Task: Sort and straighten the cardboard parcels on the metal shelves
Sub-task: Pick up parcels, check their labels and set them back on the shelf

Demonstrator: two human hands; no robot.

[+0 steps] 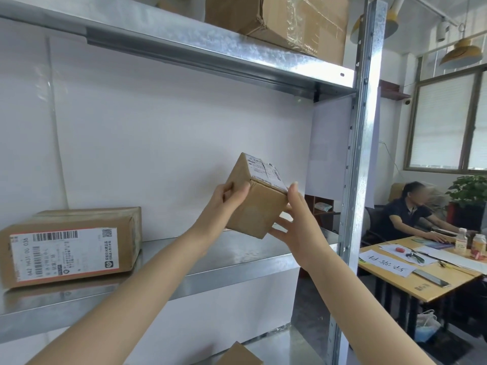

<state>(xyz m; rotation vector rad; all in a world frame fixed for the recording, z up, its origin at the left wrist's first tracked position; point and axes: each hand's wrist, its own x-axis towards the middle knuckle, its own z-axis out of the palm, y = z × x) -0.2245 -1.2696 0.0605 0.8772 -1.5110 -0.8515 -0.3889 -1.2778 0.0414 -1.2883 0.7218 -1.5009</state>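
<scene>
Above the middle shelf [210, 262], left hand [226, 200] and right hand [295, 225] clasp the tilted small parcel [257, 204] — set down askew, it could slip off the edge.

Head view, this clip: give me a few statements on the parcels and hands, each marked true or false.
1. The left hand and the right hand both hold the small parcel. True.
2. The small parcel lies flat on the middle shelf. False: it is held tilted in the hands, with fingers of the right hand under it.
3. A larger parcel with a barcode label sits at the left of the middle shelf. True.
4. The top shelf carries nothing. False: a taped box sits on it.
</scene>
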